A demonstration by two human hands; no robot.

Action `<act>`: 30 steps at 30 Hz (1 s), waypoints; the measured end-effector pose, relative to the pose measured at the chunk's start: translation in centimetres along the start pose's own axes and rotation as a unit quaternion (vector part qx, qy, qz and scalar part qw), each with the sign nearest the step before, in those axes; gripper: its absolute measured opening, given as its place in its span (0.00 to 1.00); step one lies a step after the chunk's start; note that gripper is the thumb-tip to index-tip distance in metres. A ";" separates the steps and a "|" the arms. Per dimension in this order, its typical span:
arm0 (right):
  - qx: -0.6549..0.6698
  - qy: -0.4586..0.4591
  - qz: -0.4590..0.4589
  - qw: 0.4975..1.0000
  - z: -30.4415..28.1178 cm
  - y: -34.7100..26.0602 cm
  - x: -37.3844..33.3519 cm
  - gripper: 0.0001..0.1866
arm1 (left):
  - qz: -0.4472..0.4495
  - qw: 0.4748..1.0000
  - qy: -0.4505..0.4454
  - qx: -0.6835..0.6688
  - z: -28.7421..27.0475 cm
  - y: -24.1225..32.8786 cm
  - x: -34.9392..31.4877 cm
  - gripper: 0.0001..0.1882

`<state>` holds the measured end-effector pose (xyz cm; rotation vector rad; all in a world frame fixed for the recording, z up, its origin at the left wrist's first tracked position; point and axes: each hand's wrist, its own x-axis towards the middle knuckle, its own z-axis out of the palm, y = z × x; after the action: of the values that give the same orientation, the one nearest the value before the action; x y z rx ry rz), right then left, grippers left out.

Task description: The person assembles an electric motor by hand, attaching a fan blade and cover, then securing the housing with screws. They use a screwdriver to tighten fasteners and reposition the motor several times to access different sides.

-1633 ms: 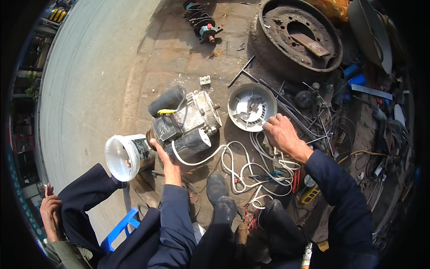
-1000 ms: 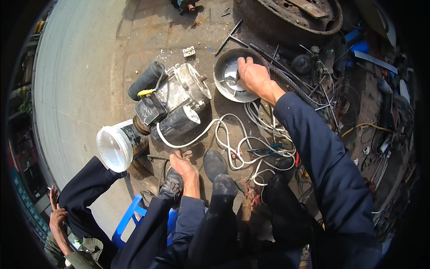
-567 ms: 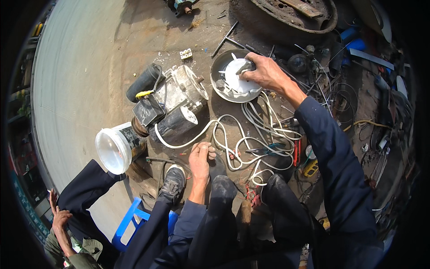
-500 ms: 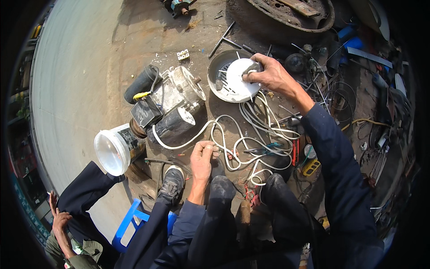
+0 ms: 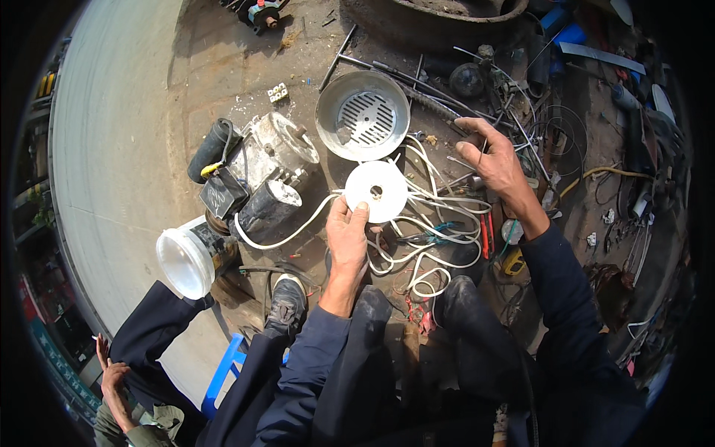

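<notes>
My left hand pinches the near edge of a flat white disc with a small round hole in its middle. The disc is above a tangle of white cable. Just beyond it lies a round grey metal cover with slots in its bottom, and a small lump rests inside. My right hand hovers to the right, thumb and fingers apart, near some metal rods. An electric motor, dusty and grey, lies left of the cover with black cylinders attached.
A white bucket stands at the left, close to another person's leg and hands. Red-handled pliers and a yellow tape measure lie at the right. Scrap and wires clutter the far right. A large rusty basin is at the back.
The white disc has come from above the slotted cover, in my right hand, nearer and into my left hand. My right hand has let go and moved right; the cover's inside now shows.
</notes>
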<state>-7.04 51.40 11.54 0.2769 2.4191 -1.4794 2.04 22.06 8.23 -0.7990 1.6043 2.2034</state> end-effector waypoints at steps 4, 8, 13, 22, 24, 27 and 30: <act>-0.335 0.075 -0.029 0.939 -0.2 2.0 1.8 0.33 | -0.043 0.996 -0.014 -0.082 -1.4 -1.1 -0.1 0.15; -0.104 -0.014 0.003 0.995 4.0 1.2 5.6 0.42 | -0.095 0.982 0.028 -0.162 -1.5 -1.5 -1.0 0.19; -0.110 -0.118 0.083 0.983 9.7 -0.4 10.0 0.33 | -0.083 0.976 0.002 -0.203 -2.0 -1.9 -1.4 0.21; -0.261 0.163 -0.238 0.921 4.6 -1.8 9.6 0.31 | -0.094 0.976 -0.026 -0.193 -3.1 -2.1 -1.2 0.20; -0.246 0.161 -0.193 0.936 3.7 -1.9 10.8 0.22 | -0.086 0.980 -0.019 -0.180 -2.8 -1.9 -1.6 0.22; -0.211 0.245 -0.282 0.903 3.1 -1.3 10.6 0.18 | -0.093 0.980 -0.021 -0.176 -2.6 -1.6 -2.2 0.21; -0.193 0.284 -0.244 0.907 2.4 -0.9 9.7 0.16 | -0.088 0.981 -0.011 -0.173 -2.5 -1.5 -2.5 0.18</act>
<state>-16.11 48.94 7.94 -0.0008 3.3834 -1.1410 5.51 20.41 8.00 -0.9645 1.1027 2.3800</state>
